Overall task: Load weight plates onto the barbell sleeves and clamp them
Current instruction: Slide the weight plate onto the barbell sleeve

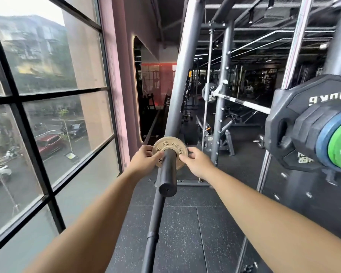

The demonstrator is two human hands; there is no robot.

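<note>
A small tan weight plate [172, 145] marked 0.5 sits on a black barbell sleeve [168, 174] that points toward me at mid-frame. My left hand [144, 159] pinches the plate's left rim. On the opposite rim, my right hand [197, 162] grips it with curled fingers. The sleeve's free end sticks out in front of the plate. No clamp is in view.
A grey rack upright [180, 79] rises behind the plate. At the right, a storage peg holds black, blue and green plates [311, 127]. A white bar [244, 103] crosses the rack farther back. Tall windows [47, 95] run along the left. Black rubber floor [185, 233] lies below.
</note>
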